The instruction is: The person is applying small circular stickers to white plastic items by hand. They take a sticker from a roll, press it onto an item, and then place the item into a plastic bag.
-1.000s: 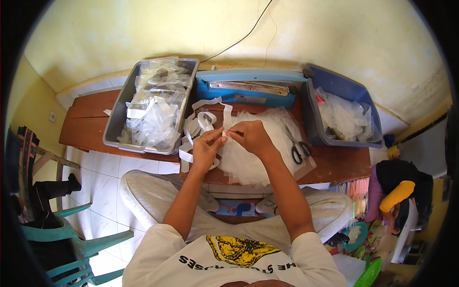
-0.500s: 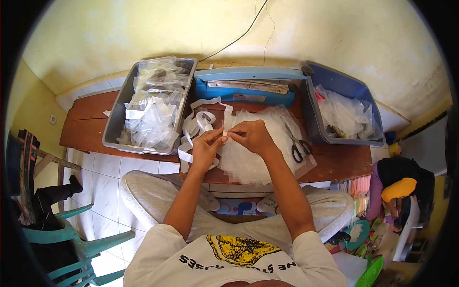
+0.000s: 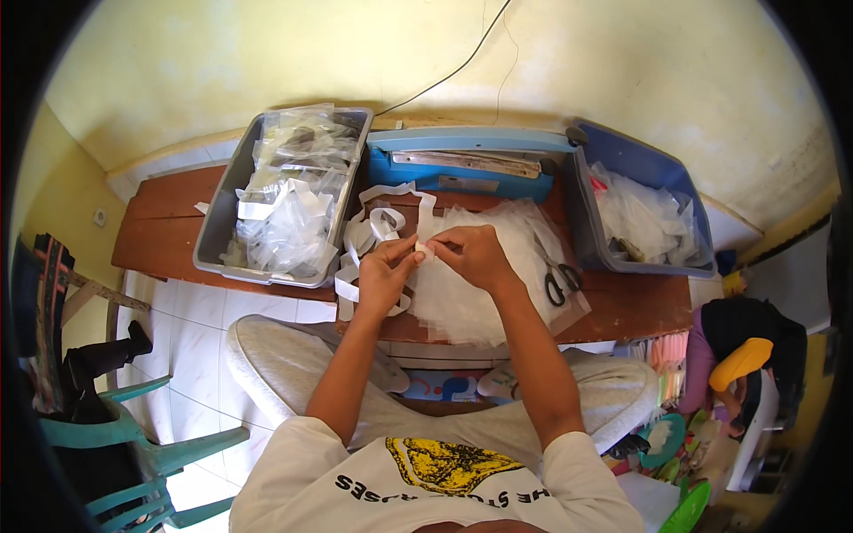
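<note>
Both hands meet above a fanned stack of thin translucent plastic sheets point(image 3: 466, 311). My left hand point(image 3: 391, 266) is closed, pinching the end of a white strip point(image 3: 426, 206) between thumb and fingers. My right hand point(image 3: 471, 253) pinches at the same end, just to the right. More white strip lies in loose loops point(image 3: 359, 233) beside and behind my left hand. Black-handled scissors point(image 3: 554, 286) lie on the sheets at the right. The small piece between my fingertips is mostly covered by them.
A grey bin of plastic pieces point(image 3: 206, 245) sits left on the wooden bench point(image 3: 155, 226), a blue bin point(image 3: 653, 265) right. A blue sealer-like device point(image 3: 458, 181) stands behind. A green chair point(image 3: 191, 449) is at lower left, a dark-clad leg point(image 3: 93, 360) beside it. A person in yellow sleeves point(image 3: 746, 360) bends over at right.
My hands stay pinched at the strip, with only very slight finger movement. The person at the right has shifted a little. The bins, sheets and scissors look unmoved.
</note>
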`<state>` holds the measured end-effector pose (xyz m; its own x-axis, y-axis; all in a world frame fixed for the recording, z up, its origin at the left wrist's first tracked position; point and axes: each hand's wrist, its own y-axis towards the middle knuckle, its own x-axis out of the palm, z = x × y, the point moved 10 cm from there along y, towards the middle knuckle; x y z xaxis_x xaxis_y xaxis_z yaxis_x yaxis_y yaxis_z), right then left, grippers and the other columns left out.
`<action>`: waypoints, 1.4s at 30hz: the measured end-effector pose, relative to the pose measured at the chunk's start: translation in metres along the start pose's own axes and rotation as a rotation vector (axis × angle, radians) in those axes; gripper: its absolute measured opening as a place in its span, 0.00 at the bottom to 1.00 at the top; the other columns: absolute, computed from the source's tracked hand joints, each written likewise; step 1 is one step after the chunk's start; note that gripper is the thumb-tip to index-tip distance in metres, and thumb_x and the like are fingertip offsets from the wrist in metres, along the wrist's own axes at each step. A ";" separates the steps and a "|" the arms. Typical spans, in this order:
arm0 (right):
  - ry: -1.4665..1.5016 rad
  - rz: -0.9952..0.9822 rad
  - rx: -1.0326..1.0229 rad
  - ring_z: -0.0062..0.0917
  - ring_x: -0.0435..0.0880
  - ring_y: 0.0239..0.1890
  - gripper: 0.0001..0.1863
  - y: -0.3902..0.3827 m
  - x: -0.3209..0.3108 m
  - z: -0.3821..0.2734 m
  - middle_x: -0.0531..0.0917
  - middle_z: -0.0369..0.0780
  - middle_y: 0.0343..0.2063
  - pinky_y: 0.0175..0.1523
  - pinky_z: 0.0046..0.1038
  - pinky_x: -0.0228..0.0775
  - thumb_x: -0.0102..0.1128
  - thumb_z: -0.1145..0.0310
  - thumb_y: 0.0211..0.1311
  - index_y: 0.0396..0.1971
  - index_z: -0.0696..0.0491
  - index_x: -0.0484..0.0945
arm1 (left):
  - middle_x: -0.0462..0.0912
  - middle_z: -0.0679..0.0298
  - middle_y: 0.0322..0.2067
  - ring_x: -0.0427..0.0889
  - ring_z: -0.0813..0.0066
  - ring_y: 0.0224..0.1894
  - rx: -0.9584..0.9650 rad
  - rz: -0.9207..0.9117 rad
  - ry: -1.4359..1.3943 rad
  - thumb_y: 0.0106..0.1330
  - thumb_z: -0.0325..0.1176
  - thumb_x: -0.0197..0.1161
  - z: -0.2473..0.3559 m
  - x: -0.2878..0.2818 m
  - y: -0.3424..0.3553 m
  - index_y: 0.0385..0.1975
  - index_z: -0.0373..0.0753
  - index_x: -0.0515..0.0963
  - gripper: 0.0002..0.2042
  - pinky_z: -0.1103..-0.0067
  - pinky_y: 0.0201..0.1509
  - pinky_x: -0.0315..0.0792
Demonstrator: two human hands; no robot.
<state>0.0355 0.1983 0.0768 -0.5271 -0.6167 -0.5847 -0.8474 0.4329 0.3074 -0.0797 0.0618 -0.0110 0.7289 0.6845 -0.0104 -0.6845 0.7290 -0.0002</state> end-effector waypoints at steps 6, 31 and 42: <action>0.092 -0.053 -0.011 0.31 0.95 0.34 0.08 0.000 0.001 0.004 0.94 0.44 0.35 0.41 0.29 0.86 0.78 0.69 0.65 0.41 0.55 0.95 | 0.90 0.55 0.54 0.89 0.69 0.51 0.017 -0.005 0.113 0.69 0.35 0.80 0.001 -0.001 0.000 0.60 0.36 0.89 0.21 0.75 0.57 0.80; -0.059 0.129 -0.212 0.34 0.85 0.47 0.07 -0.002 -0.002 -0.006 0.81 0.39 0.42 0.56 0.34 0.81 0.78 0.76 0.52 0.32 0.54 0.91 | 0.90 0.56 0.52 0.90 0.70 0.50 0.069 -0.032 0.249 0.67 0.31 0.80 0.008 0.001 -0.002 0.58 0.36 0.89 0.20 0.74 0.55 0.84; -0.121 0.268 -0.202 0.32 0.89 0.41 0.06 -0.024 -0.025 -0.001 0.83 0.38 0.42 0.45 0.31 0.86 0.79 0.76 0.55 0.33 0.56 0.90 | 0.89 0.55 0.51 0.92 0.65 0.47 0.164 0.049 0.384 0.64 0.25 0.80 0.017 -0.005 -0.006 0.56 0.35 0.89 0.19 0.74 0.48 0.89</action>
<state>0.0692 0.2025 0.0847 -0.7316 -0.4106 -0.5442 -0.6816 0.4229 0.5972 -0.0791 0.0546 0.0059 0.6184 0.6890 -0.3780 -0.6858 0.7080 0.1685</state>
